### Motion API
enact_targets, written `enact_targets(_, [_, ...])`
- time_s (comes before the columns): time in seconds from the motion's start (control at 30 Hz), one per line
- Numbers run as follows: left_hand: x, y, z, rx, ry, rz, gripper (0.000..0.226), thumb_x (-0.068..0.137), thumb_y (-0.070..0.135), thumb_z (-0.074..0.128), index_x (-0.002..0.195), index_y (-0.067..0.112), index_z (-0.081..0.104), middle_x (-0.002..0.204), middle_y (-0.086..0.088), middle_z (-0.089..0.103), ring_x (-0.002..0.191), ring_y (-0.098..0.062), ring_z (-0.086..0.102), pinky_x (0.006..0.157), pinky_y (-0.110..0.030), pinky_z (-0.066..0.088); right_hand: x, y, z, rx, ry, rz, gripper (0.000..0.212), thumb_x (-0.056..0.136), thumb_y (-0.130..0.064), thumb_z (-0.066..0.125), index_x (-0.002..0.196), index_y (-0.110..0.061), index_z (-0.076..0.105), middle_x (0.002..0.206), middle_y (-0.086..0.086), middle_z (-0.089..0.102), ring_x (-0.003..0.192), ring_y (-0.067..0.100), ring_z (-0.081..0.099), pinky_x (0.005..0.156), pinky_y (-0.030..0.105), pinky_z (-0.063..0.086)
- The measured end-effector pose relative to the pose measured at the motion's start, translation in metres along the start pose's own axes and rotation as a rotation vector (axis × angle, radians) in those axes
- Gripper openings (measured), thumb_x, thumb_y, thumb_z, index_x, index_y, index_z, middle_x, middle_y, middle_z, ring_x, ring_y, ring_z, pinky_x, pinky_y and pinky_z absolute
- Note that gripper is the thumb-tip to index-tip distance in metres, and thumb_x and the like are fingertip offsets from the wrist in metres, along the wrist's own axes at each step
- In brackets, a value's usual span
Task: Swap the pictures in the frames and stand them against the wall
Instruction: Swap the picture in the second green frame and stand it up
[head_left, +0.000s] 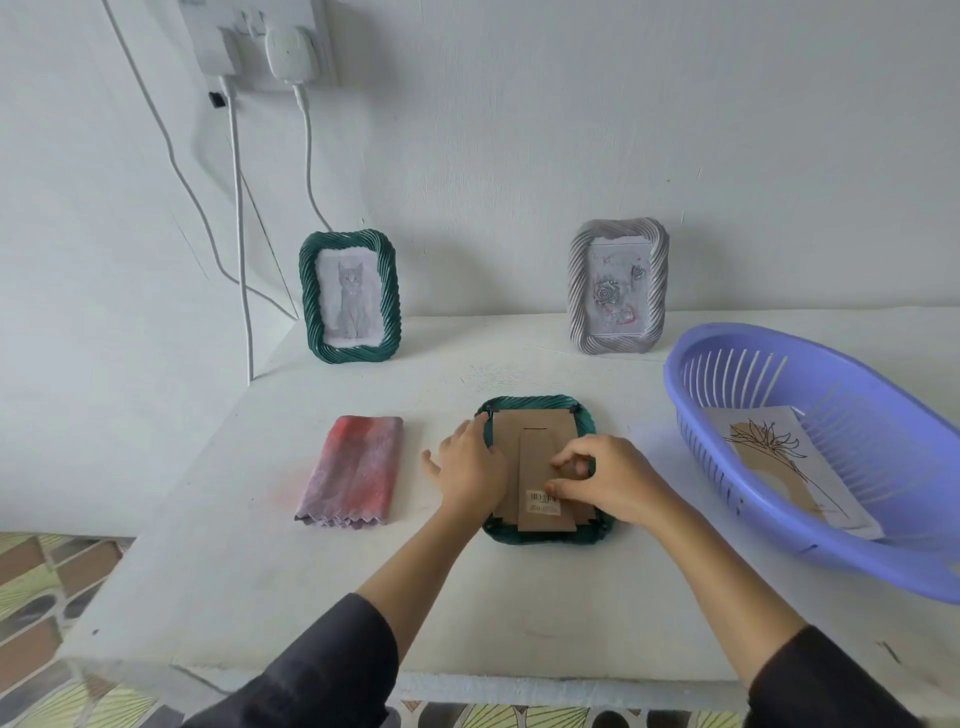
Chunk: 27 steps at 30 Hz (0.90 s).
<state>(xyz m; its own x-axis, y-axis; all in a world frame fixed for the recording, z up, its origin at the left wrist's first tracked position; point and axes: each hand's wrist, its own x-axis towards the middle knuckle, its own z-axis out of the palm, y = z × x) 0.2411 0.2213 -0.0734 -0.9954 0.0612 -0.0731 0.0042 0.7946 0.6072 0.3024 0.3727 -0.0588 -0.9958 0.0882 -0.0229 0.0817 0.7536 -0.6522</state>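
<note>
A green frame (535, 406) lies face down in the middle of the white table, its brown cardboard back (535, 441) with a stand flap facing up. My left hand (470, 470) rests flat on the frame's left edge. My right hand (613, 480) has its fingers curled on the right side of the cardboard back, pinching at it. A second green frame (349, 296) with a cat picture leans against the wall at the back left. A grey frame (617, 286) with a rose picture leans there at the back right.
A purple plastic basket (727, 343) at the right holds a picture of a line-drawn flower (779, 462). A folded pink-grey cloth (353, 470) lies left of my hands. White cables (239, 208) hang from a wall socket at the upper left. The table's front edge is near me.
</note>
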Motion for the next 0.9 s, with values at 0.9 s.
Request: enact_targets(0.9, [0.083,-0.005,-0.018,-0.058,-0.052,0.297,0.014,0.081,0.019,0.067,0.086,0.01,0.076,0.09,-0.005,0.074,0.08,-0.012,0.063,0.078,-0.028,0.054,0.089,0.029,-0.012,0.031,0.204,-0.014,0.007,0.083,-0.009,0.063,0.085,-0.003,0.067,0.053,-0.003,0.043,0.052,0.01,0.039,0.051,0.022,0.032])
